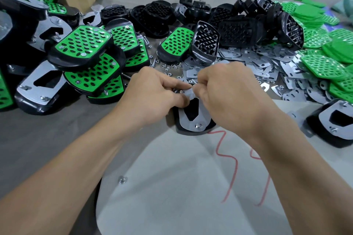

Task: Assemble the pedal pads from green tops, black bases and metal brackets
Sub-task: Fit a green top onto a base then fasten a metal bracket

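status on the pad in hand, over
Left hand, right hand pinch far end of metal bracket. Bracket on black base, near fastener fitted. Nothing blocking.

A base (188, 132) with a metal bracket (188, 124) on it lies mid-table (57, 139). Left of that base sits a heap of assembled pads (86, 53). Behind it lie scattered nuts (170, 67), then a pile of bare bases (233, 26). Loose brackets (267, 65) spread behind and right of it, perforated tops (322, 65) farther right. Another bracketed base (332, 122) rests to its right, a single nut (122, 179) before it, leftward.
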`<state>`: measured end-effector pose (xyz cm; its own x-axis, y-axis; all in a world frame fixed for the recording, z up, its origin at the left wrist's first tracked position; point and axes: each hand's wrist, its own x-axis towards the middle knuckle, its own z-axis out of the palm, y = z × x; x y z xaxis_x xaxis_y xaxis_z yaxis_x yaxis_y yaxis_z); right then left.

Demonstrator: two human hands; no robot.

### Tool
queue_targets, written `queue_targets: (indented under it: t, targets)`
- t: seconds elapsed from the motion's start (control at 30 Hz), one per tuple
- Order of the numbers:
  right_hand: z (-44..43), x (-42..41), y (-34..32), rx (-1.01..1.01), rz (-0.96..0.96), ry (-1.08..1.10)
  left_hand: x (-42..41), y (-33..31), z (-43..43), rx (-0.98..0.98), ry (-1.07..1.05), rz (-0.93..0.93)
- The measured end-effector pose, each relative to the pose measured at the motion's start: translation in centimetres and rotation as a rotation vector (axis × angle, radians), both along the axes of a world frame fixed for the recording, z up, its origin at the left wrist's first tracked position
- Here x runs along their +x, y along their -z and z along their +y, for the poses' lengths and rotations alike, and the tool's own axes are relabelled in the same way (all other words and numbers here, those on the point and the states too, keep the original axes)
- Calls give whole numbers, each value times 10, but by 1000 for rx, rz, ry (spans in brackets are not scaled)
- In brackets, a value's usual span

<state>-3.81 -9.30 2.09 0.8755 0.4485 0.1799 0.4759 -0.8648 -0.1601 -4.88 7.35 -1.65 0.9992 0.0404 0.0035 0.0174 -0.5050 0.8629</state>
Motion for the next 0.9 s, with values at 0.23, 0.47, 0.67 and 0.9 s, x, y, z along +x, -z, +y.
queue_targets:
  t: [0.23,0.47,0.67,0.9]
  targets:
    - [-28,7,4,367,121,124,1,-2,-2,-23,-23,29]
    - [-20,9,5,379,151,76,1,-1,-2,-3,-15,8]
    - [-2,3,0,117,70,17,3,1,-1,-15,-1,5]
    - [9,-9,4,-203,-110,23,2,1,1,3,10,-15]
